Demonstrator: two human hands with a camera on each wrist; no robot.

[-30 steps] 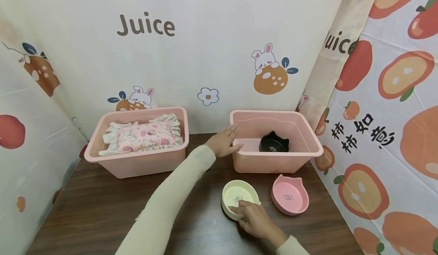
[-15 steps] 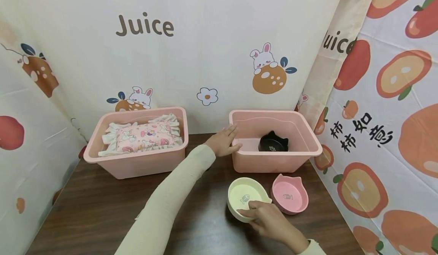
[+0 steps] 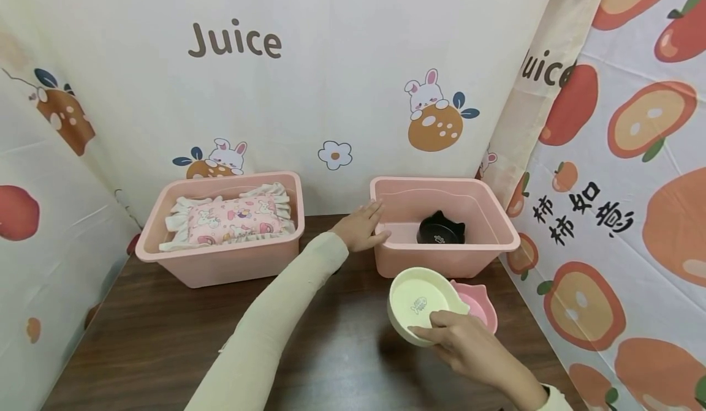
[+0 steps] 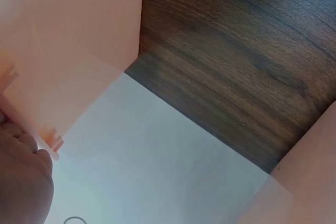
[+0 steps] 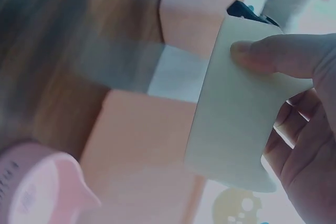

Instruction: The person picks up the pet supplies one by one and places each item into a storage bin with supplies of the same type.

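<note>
The black bowl (image 3: pixel 441 230) is in the right tub (image 3: pixel 469 265); the yellow bowl (image 3: pixel 410 297), pinched by the right hand (image 3: pixel 469 342), is raised outside it. The pink bowl (image 3: pixel 482 307) sits on the worktop (image 3: pixel 331 356). The left hand (image 3: pixel 361 228), fingers straight, touches the tub's rim.

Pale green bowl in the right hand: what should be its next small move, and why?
Perhaps move the pale green bowl over the right pink bin: the right hand holds it outside, in front, and a black bowl sits within.

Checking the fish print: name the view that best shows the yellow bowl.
The head view: the yellow bowl shows its inside, fish print included. The right wrist view has only its plain outside, in the right hand; the left wrist view, nothing.
</note>
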